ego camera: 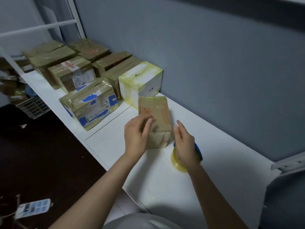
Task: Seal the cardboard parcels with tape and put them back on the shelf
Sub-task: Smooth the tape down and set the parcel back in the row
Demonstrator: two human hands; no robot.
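Observation:
A small brown cardboard parcel (155, 116) wrapped in glossy tape lies on the white shelf board (165, 179). My left hand (137, 138) rests against its near left corner, fingers laid over the top edge. My right hand (184, 146) hovers just right of the parcel with straight fingers, touching nothing I can make out. Under that hand sits a tape dispenser (179, 162) with a yellowish clear roll and a blue body, partly hidden by the wrist.
Several taped parcels (89, 104) crowd the far left of the shelf, among them a white box (142, 83) just behind the small parcel. A grey wall runs along the right. White shelf posts (72, 15) rise at the back. A crate (33, 106) sits on the dark floor.

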